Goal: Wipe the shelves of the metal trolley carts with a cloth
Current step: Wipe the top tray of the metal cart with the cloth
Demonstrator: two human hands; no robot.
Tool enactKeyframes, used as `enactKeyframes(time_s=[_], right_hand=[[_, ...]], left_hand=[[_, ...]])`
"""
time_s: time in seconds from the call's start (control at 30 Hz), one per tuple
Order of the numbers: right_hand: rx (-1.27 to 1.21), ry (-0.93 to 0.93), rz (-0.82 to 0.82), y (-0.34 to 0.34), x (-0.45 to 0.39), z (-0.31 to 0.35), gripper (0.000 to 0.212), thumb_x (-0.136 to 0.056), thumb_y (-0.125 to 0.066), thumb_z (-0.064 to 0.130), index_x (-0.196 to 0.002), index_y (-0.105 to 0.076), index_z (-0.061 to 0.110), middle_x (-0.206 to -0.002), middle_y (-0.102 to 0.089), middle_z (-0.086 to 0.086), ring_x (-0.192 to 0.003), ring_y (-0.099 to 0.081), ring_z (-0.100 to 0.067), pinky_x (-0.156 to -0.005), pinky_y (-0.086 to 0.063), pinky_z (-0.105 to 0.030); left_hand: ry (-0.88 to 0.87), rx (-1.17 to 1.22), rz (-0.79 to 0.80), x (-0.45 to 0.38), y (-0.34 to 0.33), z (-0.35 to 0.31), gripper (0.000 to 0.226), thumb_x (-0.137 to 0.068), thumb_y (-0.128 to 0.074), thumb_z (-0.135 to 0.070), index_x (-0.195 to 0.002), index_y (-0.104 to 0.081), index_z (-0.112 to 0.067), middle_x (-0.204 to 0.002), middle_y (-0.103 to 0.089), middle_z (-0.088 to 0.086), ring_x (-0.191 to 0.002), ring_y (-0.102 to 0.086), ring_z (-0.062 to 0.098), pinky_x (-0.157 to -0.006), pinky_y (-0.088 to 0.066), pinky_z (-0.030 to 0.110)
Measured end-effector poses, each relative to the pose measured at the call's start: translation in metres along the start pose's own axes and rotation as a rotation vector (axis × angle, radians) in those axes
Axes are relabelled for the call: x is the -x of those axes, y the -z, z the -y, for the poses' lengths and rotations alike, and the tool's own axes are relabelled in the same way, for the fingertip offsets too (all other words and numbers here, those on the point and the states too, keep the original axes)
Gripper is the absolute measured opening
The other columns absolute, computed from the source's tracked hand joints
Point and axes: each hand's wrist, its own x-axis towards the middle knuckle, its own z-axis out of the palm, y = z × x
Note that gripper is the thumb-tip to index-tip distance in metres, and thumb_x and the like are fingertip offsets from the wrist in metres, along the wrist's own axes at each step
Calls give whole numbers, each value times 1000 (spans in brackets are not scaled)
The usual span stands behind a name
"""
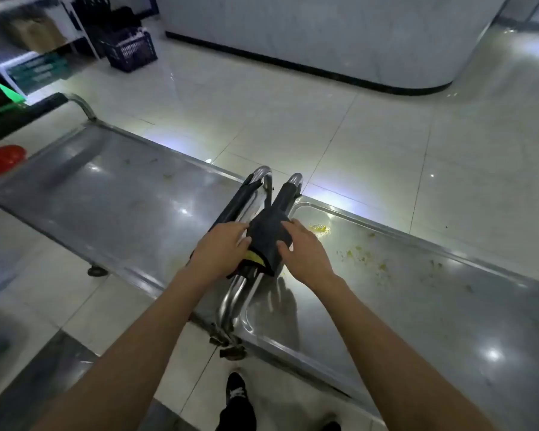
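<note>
Two metal trolley carts stand end to end, their handles meeting in the middle. A dark cloth [266,241] with a yellow patch lies draped over the right cart's black-padded handle [285,194]. My left hand [220,250] holds the cloth's left side, its thumb against the fabric. My right hand [305,251] pinches the cloth's right edge with curled fingers. The left cart's top shelf [112,188] shows faint smudges. The right cart's top shelf [402,300] carries yellow crumbs and stains just right of my right hand.
A curved white counter [339,38] with a black base stands across the tiled floor. A dark crate [131,51] and white shelving [28,42] sit at the back left. A red round object [2,158] lies left of the carts. My shoe [237,390] shows below.
</note>
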Motion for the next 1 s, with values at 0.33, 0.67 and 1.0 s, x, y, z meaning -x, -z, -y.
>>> enactKeyframes(time_s=[0.33, 0.67, 1.0], right_hand=[[-129, -284, -21, -64, -12, 38, 79, -98, -54, 49, -159, -10, 27, -168, -4, -3, -149, -22, -31, -116, -32, -45], [-180, -491, -51, -82, -30, 69, 87, -96, -63, 33, -159, -6, 18, -167, -1, -13, -146, -31, -35, -113, -39, -51], [-211, -540, -217, -78, -29, 81, 56, -96, -60, 16, -148, -41, 13, -157, -37, -10, -129, -50, -32, -104, -46, -38]], left_hand=[[-25, 60, 108, -14, -19, 39, 31, -102, -47, -30, -128, -61, -23, -124, -65, -3, -104, -62, 15, -85, -50, 31], [-73, 161, 24, -18, -4, 55, 34, -99, -47, -7, -126, -67, -12, -128, -67, 3, -115, -62, 21, -101, -51, 41], [-111, 191, 69, -19, -2, 62, 36, -100, -45, -5, -129, -66, -11, -132, -65, 3, -120, -61, 20, -103, -49, 39]])
